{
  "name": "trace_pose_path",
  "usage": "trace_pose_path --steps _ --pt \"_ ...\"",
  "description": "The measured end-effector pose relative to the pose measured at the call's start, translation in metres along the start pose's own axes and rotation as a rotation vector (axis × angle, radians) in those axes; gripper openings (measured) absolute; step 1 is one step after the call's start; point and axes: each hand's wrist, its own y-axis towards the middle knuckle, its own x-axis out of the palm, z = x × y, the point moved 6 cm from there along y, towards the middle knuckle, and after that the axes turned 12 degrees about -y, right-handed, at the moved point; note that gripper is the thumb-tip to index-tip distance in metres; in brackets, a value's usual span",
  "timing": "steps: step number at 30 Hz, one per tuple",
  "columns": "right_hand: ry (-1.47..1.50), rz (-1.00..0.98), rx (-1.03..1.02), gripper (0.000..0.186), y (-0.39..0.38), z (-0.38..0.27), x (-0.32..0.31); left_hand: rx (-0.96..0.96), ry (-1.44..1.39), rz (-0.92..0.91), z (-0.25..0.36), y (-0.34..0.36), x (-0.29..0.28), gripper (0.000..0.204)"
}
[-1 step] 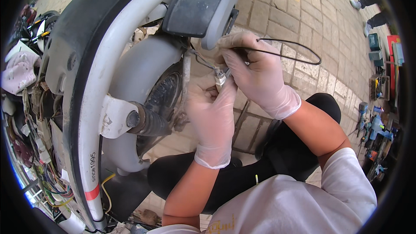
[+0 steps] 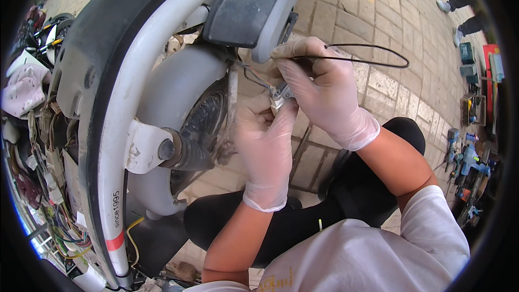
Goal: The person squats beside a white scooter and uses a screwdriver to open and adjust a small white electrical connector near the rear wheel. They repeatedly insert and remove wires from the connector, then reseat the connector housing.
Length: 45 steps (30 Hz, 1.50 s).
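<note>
My gloved left hand is closed on a white plastic connector with several thin wires running up from it toward the scooter. Just to the right and higher, my gloved right hand is closed on a thin black cable, which sticks out rightward in a long loop. A small grey part beside the connector is partly hidden by my fingers, too small to make out. Both hands are beside the scooter's front wheel and grey mudguard, right of its white curved frame tube.
A tangle of wires fills the left side. My bent legs are on the paving. At the right lie power tools, boxes and a red item. Another person's legs show at top right.
My right hand has shifted slightly up and to the right, carrying the black loop with it. My left hand has moved very little, still on the connector.
</note>
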Motion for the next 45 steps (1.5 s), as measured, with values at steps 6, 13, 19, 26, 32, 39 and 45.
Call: trace_pose_path --steps 6,13,19,26,32,39,45 --pt "-0.129 -0.248 -0.126 0.011 -0.015 -0.014 -0.007 -0.106 -0.134 0.048 -0.004 0.008 -0.014 0.026" --pt "-0.05 -0.155 -0.246 0.01 -0.019 -0.012 -0.001 -0.069 -0.18 0.026 -0.006 0.008 -0.016 0.031" --pt "-0.1 -0.171 -0.342 0.012 -0.02 -0.015 0.0 -0.065 -0.194 0.019 -0.008 0.01 -0.019 0.031" --pt "-0.153 -0.227 -0.338 0.013 -0.02 -0.019 0.002 -0.042 -0.14 0.025 -0.008 0.011 -0.023 0.033" --pt "-0.264 -0.206 -0.438 0.019 -0.025 -0.019 0.004 -0.013 -0.159 0.018 -0.012 0.01 -0.024 0.031" --pt "-0.448 -0.174 -0.524 0.024 -0.019 -0.026 0.005 -0.09 -0.146 0.026 -0.017 0.004 -0.02 0.026" --pt "-0.248 0.094 -0.144 0.008 0.03 0.01 -0.038 -0.293 -0.101 -0.04 -0.016 -0.008 -0.01 0.023"
